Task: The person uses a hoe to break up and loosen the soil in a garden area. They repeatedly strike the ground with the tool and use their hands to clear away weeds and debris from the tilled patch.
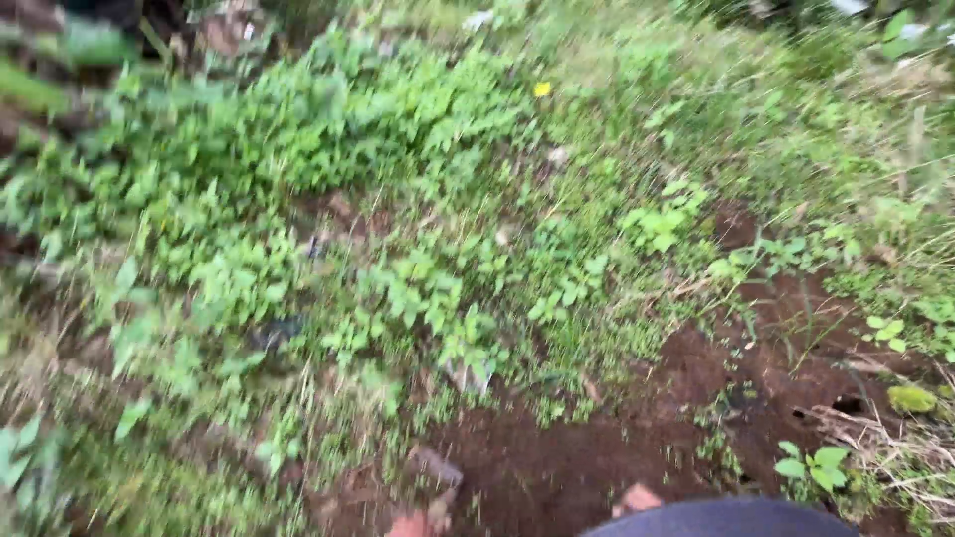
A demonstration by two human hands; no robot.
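Neither of my hands shows in the head view. I look down at a blurred patch of ground thick with green weeds [298, 199]. Bare dark soil [597, 447] runs from the bottom centre toward the right. A small yellow flower [542, 89] stands near the top centre. A dark rounded shape [726, 519] fills the bottom edge; I cannot tell what it is.
Reddish brick pieces [637, 497] lie in the soil at the bottom. A small leafy seedling [816, 465] grows at the lower right beside dry stems and roots [875, 428]. Grass [796, 89] covers the upper right. Dark debris sits at the top left.
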